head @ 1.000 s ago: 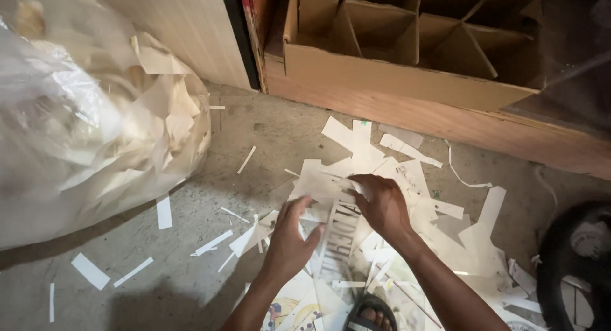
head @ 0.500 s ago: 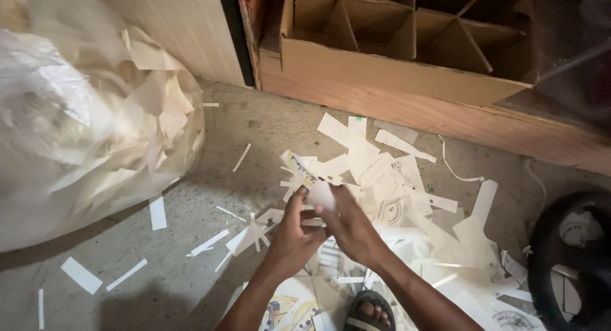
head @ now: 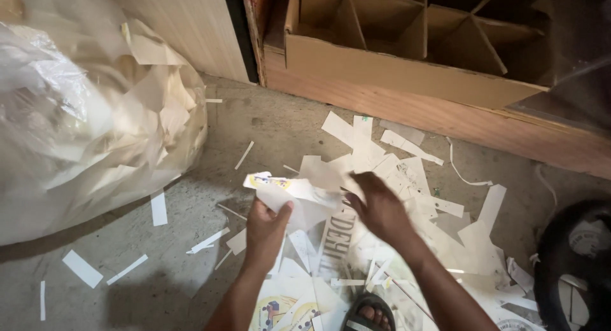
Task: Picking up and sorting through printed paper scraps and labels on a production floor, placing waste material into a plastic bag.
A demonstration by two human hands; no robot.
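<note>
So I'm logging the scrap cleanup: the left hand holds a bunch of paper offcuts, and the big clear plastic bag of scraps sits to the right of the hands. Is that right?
Not quite. The head view shows the clear plastic bag to the left of the hands, not the right. The rest stands: the left hand holds a bunch of paper offcuts.
</note>
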